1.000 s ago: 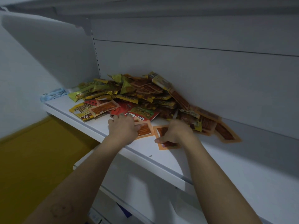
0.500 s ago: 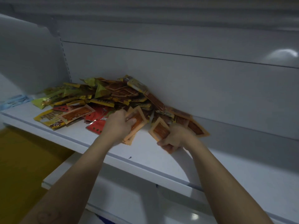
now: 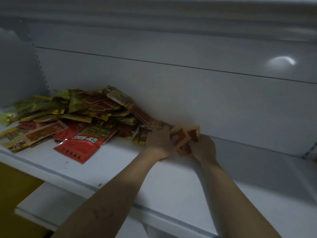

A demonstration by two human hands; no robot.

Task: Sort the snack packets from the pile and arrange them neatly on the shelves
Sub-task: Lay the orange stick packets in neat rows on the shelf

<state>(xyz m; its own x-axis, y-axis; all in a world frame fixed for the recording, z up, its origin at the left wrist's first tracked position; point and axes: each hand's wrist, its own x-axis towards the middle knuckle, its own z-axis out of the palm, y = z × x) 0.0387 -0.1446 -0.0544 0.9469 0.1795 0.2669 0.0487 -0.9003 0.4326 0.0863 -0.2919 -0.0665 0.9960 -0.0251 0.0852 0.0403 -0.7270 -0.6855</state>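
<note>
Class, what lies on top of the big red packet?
The pile overlaps the far edge of the big red packet; the rest of its face is bare. How far it runs beneath is hidden.

red pkt [image 3: 78, 148], Chinese print, too blurry

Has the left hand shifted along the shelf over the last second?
Yes: the left hand went right, from beside the big red packet to the pile's right end.

Left hand [image 3: 158, 140] and right hand [image 3: 203, 148] grip small orange-edged snack packets [image 3: 182, 137] between them; colourful packet pile [image 3: 82, 115] left of grip, on white shelf [image 3: 171, 184].
</note>
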